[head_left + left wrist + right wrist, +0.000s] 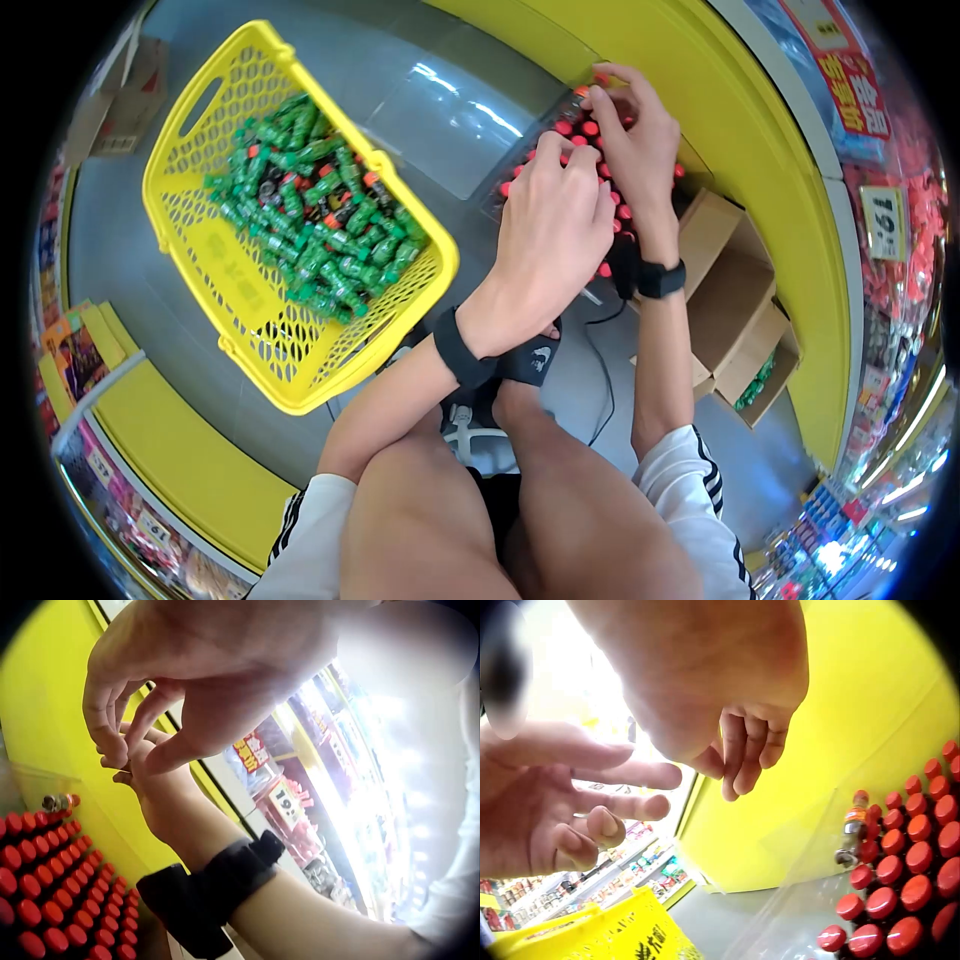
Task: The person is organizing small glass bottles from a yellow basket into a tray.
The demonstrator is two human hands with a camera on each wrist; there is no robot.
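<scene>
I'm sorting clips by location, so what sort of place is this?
Probably a shop: there are stocked shelves, a price sign among packed goods, and a yellow basket like those shoppers carry.

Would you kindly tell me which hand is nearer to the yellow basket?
The left hand: in the head view it is to the right of the yellow basket, while the right hand is farther right.
</scene>
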